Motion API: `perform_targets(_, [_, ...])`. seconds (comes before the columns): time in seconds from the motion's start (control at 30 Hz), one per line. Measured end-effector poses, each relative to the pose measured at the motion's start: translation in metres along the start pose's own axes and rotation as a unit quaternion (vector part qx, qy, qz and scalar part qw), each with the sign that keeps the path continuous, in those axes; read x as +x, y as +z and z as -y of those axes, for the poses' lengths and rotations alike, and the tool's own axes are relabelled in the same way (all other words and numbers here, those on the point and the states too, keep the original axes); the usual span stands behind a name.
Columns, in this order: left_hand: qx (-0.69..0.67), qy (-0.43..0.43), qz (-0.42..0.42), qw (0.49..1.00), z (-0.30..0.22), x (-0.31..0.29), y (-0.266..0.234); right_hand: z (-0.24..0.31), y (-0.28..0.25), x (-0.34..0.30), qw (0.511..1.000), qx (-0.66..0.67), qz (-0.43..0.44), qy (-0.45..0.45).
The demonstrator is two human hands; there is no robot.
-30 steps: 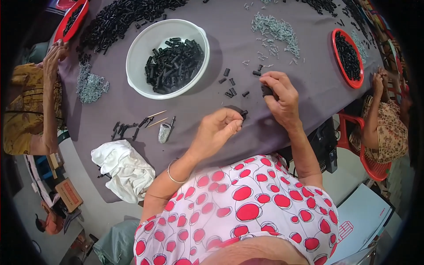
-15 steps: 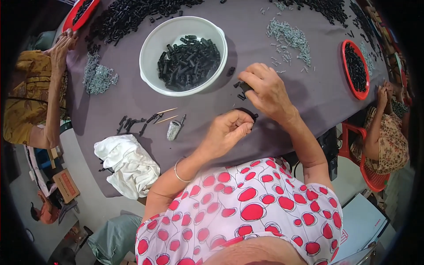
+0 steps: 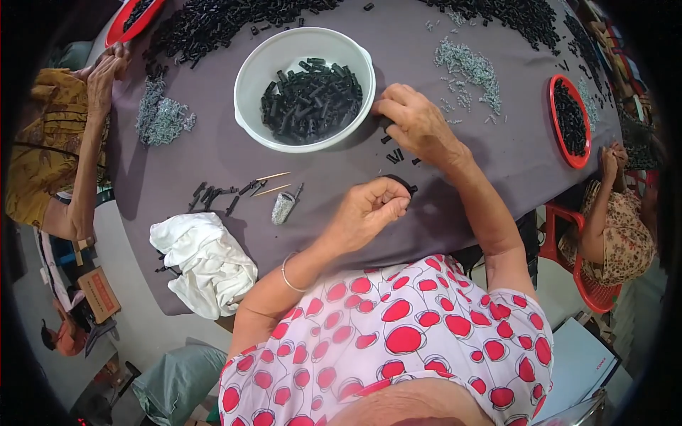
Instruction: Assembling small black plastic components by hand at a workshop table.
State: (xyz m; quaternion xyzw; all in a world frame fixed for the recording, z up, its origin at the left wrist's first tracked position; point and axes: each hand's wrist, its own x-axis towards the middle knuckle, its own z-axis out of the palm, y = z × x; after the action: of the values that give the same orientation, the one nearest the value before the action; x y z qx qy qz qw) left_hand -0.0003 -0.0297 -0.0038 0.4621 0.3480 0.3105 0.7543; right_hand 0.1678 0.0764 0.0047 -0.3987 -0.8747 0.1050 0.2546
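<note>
My left hand (image 3: 368, 214) is closed, pinching a dark curved plastic part (image 3: 411, 189) near the table's front edge; most of it is hidden by the fingers. My right hand (image 3: 420, 128) is beside the right side of a white plastic bowl (image 3: 248, 89), its fingers bent round a small black piece (image 3: 385, 122) that is largely covered. Inside the bowl lies a heap of short black tubular parts (image 3: 312, 103). A few loose black pieces (image 3: 395, 155) rest on the grey cloth between my two hands.
At left are a white cloth (image 3: 202, 263), thin wooden sticks (image 3: 273, 176), a grey speckled lump (image 3: 283, 207) and several black parts (image 3: 209, 195). Metal springs (image 3: 472, 71) lie at right. Red trays (image 3: 572, 121) stand near two people at the sides.
My right hand has moved up and left toward the bowl, exposing loose black pieces on the cloth. The left hand keeps its grip. The view has shifted slightly.
</note>
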Motion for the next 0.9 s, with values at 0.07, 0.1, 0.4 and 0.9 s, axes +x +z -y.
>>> perform_targets(0.07, [0.008, 0.011, -0.008, 1.000, -0.001, 0.001, 0.001, -0.005, -0.003, -0.005, 1.000, -0.004, 0.008, 0.007])
perform_targets(0.1, [0.008, 0.011, -0.006, 1.000, 0.000, 0.002, 0.001, -0.004, -0.006, -0.009, 1.000, -0.004, 0.008, 0.009])
perform_targets(0.4, [-0.084, 0.008, -0.054, 0.995, -0.005, 0.002, -0.004, 0.044, -0.041, -0.058, 0.971, 0.201, -0.043, 0.119])
perform_targets(0.9, [-0.175, 0.031, -0.057, 0.982, -0.002, 0.007, -0.008, 0.067, -0.040, -0.061, 0.994, 0.093, -0.057, 0.009])
